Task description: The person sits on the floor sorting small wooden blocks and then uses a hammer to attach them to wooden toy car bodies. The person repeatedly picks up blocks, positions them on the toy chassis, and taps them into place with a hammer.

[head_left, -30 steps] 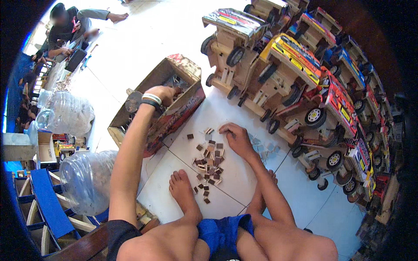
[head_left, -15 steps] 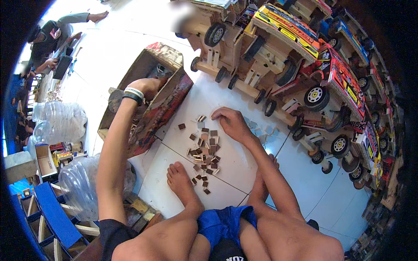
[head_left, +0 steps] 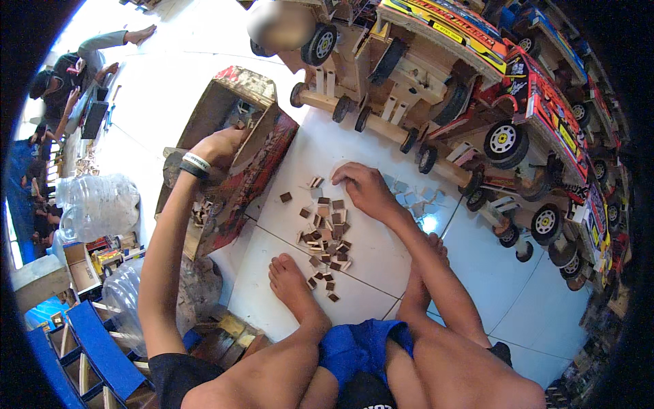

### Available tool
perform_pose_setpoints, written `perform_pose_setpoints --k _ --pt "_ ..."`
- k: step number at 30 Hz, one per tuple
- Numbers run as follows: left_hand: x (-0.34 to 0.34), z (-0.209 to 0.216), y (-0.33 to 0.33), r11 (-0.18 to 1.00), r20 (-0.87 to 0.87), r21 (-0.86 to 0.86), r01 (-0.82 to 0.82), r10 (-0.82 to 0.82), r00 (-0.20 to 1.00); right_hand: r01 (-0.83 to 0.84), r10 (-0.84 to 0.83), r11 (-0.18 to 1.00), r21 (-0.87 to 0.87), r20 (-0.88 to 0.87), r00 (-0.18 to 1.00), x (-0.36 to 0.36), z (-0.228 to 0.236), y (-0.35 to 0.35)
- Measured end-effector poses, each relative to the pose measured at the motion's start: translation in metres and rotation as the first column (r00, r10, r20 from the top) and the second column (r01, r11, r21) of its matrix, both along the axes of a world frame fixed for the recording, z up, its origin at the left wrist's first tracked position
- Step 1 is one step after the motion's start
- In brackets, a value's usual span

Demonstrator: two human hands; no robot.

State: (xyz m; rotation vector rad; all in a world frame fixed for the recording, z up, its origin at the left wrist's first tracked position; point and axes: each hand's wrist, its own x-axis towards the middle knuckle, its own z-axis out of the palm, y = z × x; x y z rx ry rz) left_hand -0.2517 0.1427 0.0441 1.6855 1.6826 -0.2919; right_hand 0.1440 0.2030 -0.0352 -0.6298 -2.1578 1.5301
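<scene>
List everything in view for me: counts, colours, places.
Toy trucks: many, multicoloured with bare wood, upper right
Wooden box: one, worn red and brown, left of centre
Brown pieces: dozens, floor centre
Pale pieces: several, greyish, floor, right of brown pieces
Plastic jugs: at least two, clear, left
Slatted frame: one, blue, lower left
Another person: one, dark top, upper left
Tiled floor: one, whitish, centre
Shorts: one pair, blue, lower centre
Feet: two, bare, lower centre
Left hand: one, bare, reaching into the box
Right hand: one, bare, beside brown pieces

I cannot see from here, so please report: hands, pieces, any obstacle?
Left hand inside box, grip unclear. Right hand beside small brown pieces scattered on floor. Box wall between left hand and pieces.
</scene>
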Motion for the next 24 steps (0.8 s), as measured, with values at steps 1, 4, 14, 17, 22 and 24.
perform_pose_setpoints --k 1,4,14,17,22,24 --pt "-0.004 -0.002 -0.003 1.000 0.024 -0.005 -0.021 0.021 0.999 0.009 -0.009 1.000 0.020 0.006 1.000 0.001 0.000 -0.001" --pt "-0.012 -0.011 -0.003 1.000 0.075 0.003 -0.012 0.012 0.997 -0.001 0.001 1.000 0.029 -0.033 0.999 0.002 -0.002 -0.002" --pt "0.019 0.043 0.007 0.984 -0.133 -0.124 -0.131 0.114 0.985 -0.013 0.018 0.998 0.057 -0.081 0.997 0.000 -0.002 -0.002" --pt "0.031 0.059 0.016 0.919 -0.115 -0.227 -0.323 0.304 0.946 -0.012 0.014 1.000 0.029 -0.091 0.996 0.001 -0.001 -0.001" --pt "0.025 0.048 0.028 0.875 -0.156 -0.340 -0.344 0.308 0.939 -0.021 0.023 0.999 0.037 -0.072 0.997 0.001 0.000 -0.001" --pt "0.019 0.039 0.026 0.915 -0.175 -0.318 -0.249 0.202 0.964 -0.020 0.023 0.999 0.043 -0.071 0.997 0.001 0.000 -0.001"
